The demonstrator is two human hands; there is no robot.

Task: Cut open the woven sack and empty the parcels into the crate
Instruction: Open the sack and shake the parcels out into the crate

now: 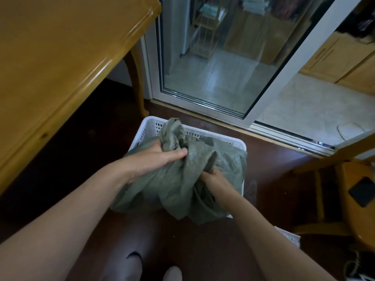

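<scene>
A grey-green woven sack lies crumpled over a white perforated plastic crate on the dark floor, covering most of its opening. My left hand grips a bunched fold of the sack near its upper end, which sticks up over the crate's far rim. My right hand grips another fold lower on the right, its fingers partly buried in the fabric. No parcels show; the crate's inside is hidden by the sack.
A wooden table stands at the left, one leg close behind the crate. A sliding glass door runs behind. A wooden chair with a dark phone on it stands at the right. My feet are near the bottom edge.
</scene>
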